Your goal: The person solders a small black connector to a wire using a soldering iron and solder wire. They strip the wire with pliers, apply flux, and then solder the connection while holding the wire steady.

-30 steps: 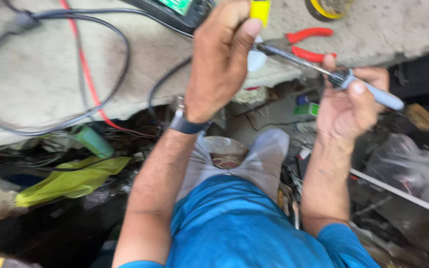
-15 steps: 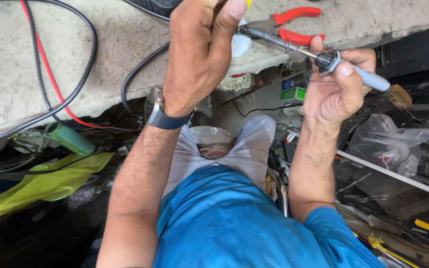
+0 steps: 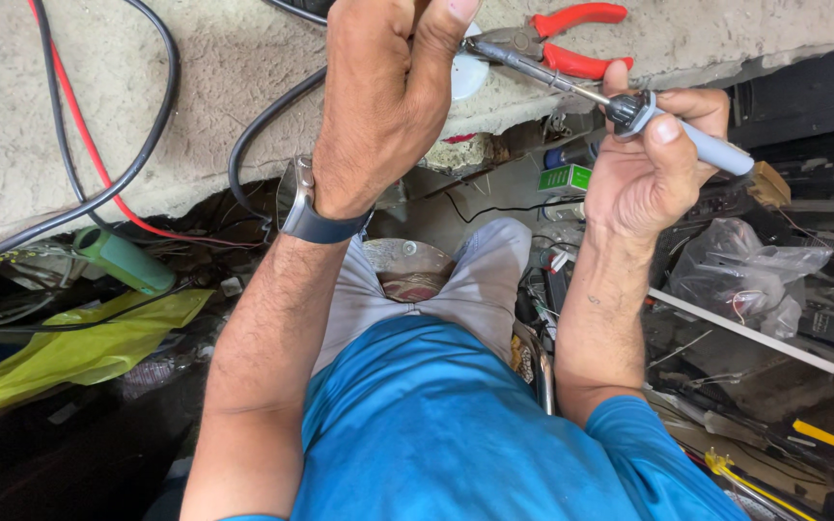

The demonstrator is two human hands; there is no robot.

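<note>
While right hand grips soldering iron, tip seemingly leftward

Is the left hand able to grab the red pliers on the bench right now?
Probably yes. The left hand hovers just beside the red pliers, which lie in the open on the bench. But the soldering iron in the right hand crosses over them, and the left fingers look curled, perhaps busy.
</note>
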